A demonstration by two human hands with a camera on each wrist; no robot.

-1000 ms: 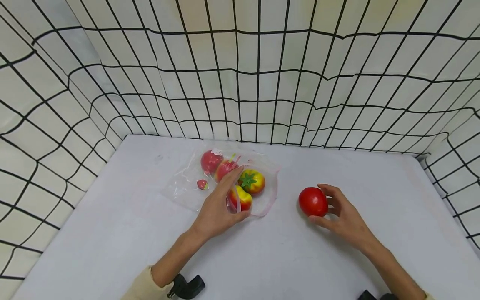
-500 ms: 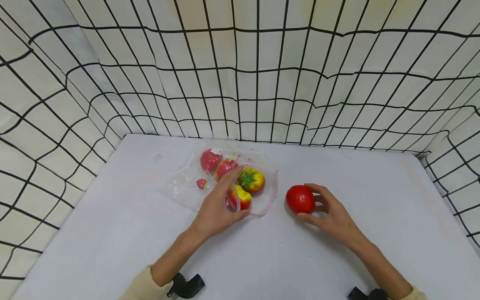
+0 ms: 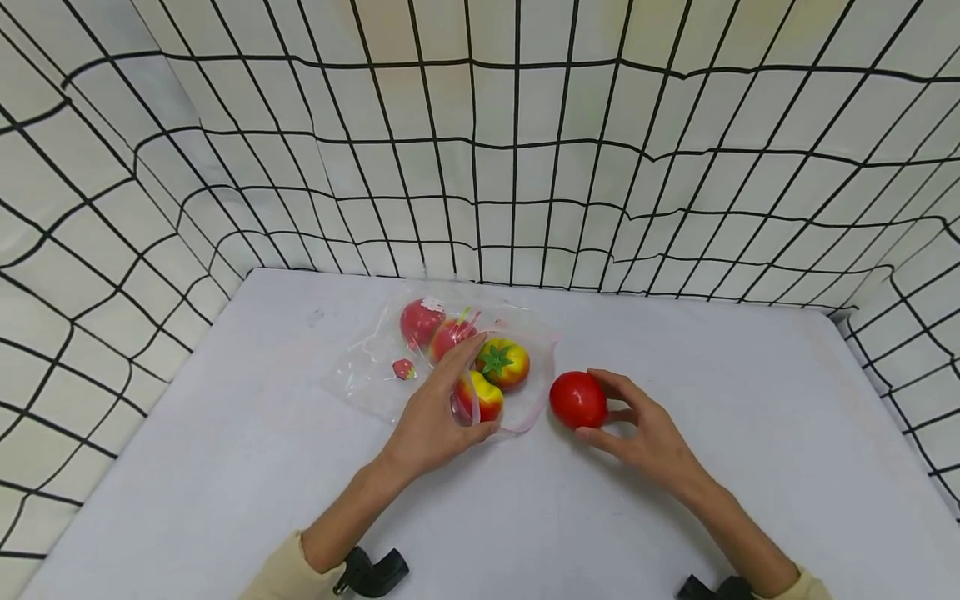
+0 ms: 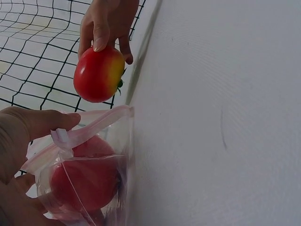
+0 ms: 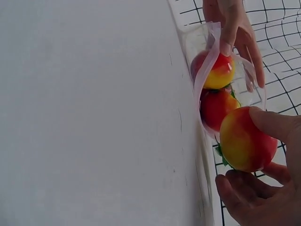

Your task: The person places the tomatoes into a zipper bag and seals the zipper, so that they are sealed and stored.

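Observation:
My right hand (image 3: pixel 651 435) grips a toy tomato (image 3: pixel 578 400), thumb on one side and fingers on the other. Red faces the head camera; the right wrist view shows the tomato's (image 5: pixel 247 139) yellow patch and green leaves. Just left of it lies a clear zip bag (image 3: pixel 367 379) with a pink-edged mouth. My left hand (image 3: pixel 429 423) holds the bag's mouth apart, its thumb (image 4: pixel 63 121) against the zip strip. Inside the bag are a red-yellow tomato with a green leaf top (image 3: pixel 505 364), another red-yellow fruit (image 3: pixel 483 397) and two red round fruits (image 3: pixel 422 322), partly hidden.
A white table (image 3: pixel 247 400) lies beneath everything. Black netting (image 3: pixel 517 167) over pale walls rises behind it and at both sides. A small red strawberry-like shape (image 3: pixel 404 368) shows on or in the bag. Black wrist mounts (image 3: pixel 372 573) sit near the sleeves.
My right hand has carried the tomato leftward, closer to the bag's mouth. The left hand and the bag stay where they were.

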